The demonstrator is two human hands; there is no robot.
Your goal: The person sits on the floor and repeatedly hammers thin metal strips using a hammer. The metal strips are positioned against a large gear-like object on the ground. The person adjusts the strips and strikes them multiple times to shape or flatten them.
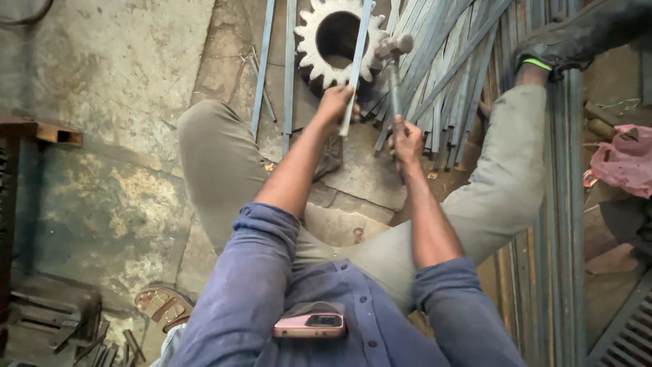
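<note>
Rolled blue shirt sleeves, khaki trousers, black shoe

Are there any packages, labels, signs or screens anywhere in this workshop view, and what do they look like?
Phone: sticks out of the blue shirt's chest pocket at bottom centre; flat rectangle, pink case, dark screen.
Plastic bag: lies on the ground at the right edge; crumpled, pink, contents hidden.
No labels or signs show.

Blue-grey metal strips (435,75) fan beside a pale, rust-flecked gear (319,64); a blue shirt (326,312) holds a pink phone (309,325), olive trousers (224,170) below.
</note>
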